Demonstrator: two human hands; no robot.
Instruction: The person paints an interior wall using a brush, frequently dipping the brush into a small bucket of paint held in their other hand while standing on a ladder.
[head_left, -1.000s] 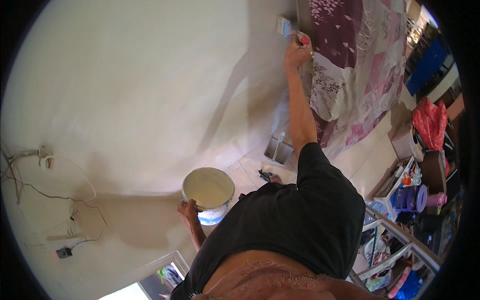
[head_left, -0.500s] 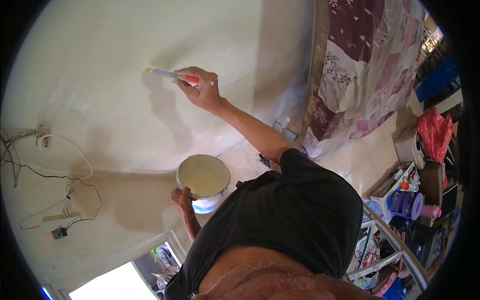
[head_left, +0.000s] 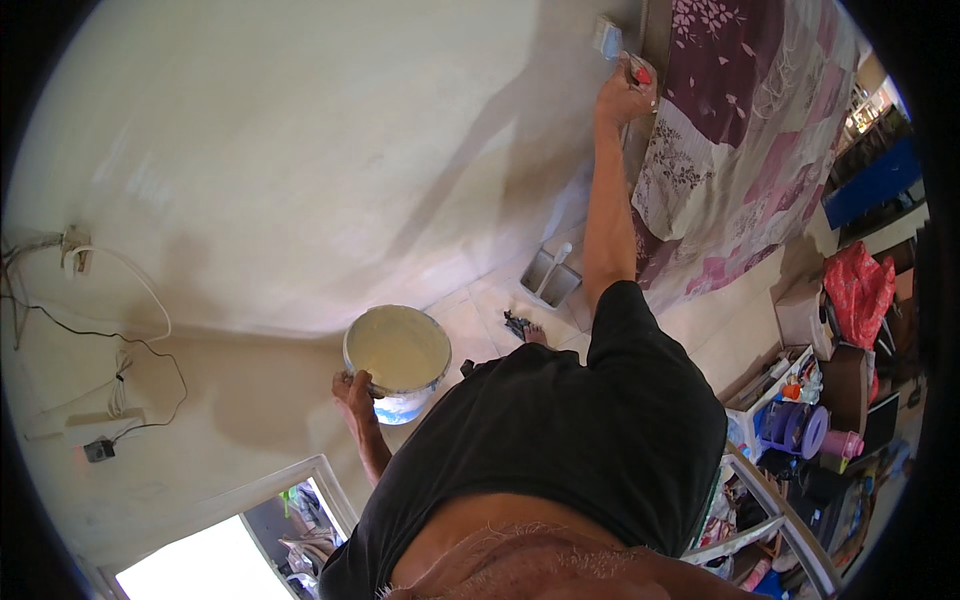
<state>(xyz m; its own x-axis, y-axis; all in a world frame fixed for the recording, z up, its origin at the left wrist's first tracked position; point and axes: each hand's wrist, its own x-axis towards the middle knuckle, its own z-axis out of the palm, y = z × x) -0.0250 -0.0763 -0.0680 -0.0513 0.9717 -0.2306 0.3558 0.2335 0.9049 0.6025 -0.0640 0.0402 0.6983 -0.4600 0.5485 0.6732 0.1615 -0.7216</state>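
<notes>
My left hand (head_left: 357,394) grips the rim of a bucket (head_left: 405,408), thumb over the edge. Pale cream paint (head_left: 395,345) shows inside it. My right arm reaches far up and to the right. At its end my right hand (head_left: 626,97) is closed round the red-tipped handle of a paintbrush (head_left: 610,38). The wide brush head lies at or close to the pale wall (head_left: 330,120), near a patterned curtain (head_left: 690,130); whether the bristles touch the wall I cannot tell.
A grey paint tray (head_left: 548,281) with a light-handled tool in it stands on the tiled floor. Cables and a power strip (head_left: 105,425) hang on the wall at left. Boxes, a red plastic bag (head_left: 858,295) and a ladder-like frame (head_left: 785,510) crowd the right side.
My right hand has swung the paintbrush from the middle of the wall up and right, to beside the curtain. The paint tray has come into fuller view. My left hand still holds the bucket.
</notes>
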